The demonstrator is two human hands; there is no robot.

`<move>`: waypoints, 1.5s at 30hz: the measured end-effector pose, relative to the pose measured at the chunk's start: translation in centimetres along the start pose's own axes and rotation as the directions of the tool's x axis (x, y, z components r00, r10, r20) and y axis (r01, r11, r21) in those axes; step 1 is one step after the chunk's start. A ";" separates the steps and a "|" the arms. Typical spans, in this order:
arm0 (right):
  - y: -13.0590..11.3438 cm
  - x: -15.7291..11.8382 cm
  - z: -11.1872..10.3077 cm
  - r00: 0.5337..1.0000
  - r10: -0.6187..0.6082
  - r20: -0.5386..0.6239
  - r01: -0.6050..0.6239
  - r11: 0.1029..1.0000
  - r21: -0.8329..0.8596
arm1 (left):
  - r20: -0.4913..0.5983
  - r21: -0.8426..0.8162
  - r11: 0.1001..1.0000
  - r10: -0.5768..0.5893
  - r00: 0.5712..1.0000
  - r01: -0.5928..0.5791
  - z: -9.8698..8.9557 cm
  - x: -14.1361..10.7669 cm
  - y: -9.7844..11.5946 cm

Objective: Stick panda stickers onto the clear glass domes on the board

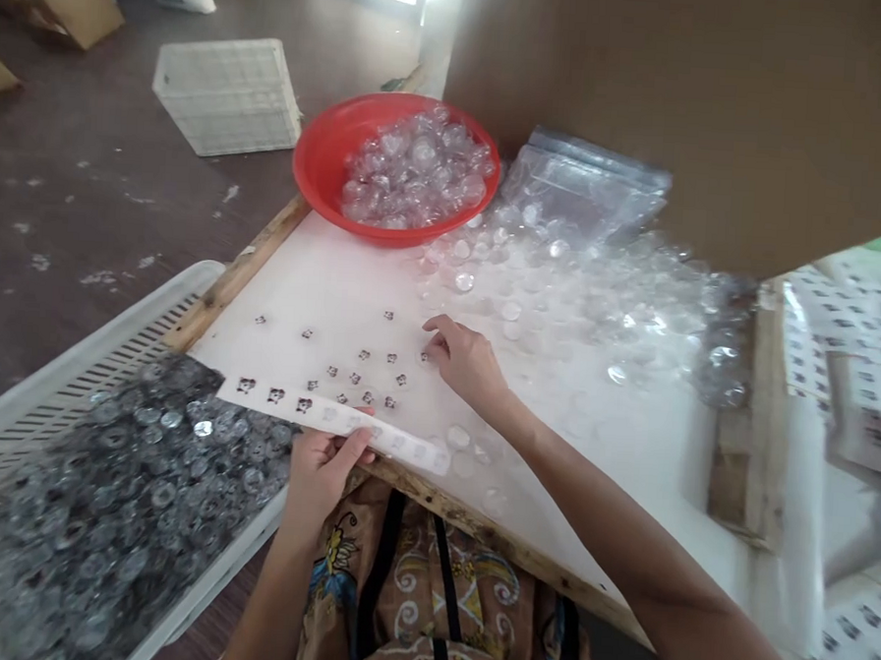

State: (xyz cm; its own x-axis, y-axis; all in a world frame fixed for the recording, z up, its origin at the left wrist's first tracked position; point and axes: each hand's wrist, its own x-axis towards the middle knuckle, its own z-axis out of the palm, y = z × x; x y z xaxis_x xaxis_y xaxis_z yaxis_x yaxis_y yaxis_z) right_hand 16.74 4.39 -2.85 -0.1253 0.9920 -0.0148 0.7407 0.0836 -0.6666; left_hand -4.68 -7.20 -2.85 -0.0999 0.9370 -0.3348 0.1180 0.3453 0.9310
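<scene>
My left hand (330,462) grips a white sticker strip (325,415) at the front edge of the white tabletop, thumb on top. Dark panda prints show at the strip's left end; the rest looks pale. Over the middle of the table, my right hand (465,359) has its fingers curled together. Whether anything small is between them is hidden. Just under its fingertips lies a small panda piece (424,357). Several more panda pieces (354,378) are spread on the table to the left. Loose clear discs (511,311) lie to the right of them.
A red basin (322,181) of clear round pieces stands at the back. Beside it lies a plastic bag (585,190), with brown cardboard (688,107) behind. A white crate (207,276) full of clear pieces sits at the left. Wooden strips (248,271) edge the table. Printed sheets (860,628) are at right.
</scene>
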 end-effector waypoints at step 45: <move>3.9 -4.6 -3.2 0.994 0.104 -0.017 -0.105 0.991 -0.078 | 0.015 -0.141 0.990 -0.006 1.000 0.008 -0.2 0.6 0.3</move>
State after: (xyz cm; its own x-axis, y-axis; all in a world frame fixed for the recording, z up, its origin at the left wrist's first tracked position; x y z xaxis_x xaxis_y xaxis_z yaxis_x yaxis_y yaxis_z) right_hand 22.30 0.46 -2.99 -0.0364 0.9968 -0.0718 0.7992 -0.0141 -0.6008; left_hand -4.88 -6.56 -2.70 -0.0858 0.9357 -0.3423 -0.0233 0.3416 0.9396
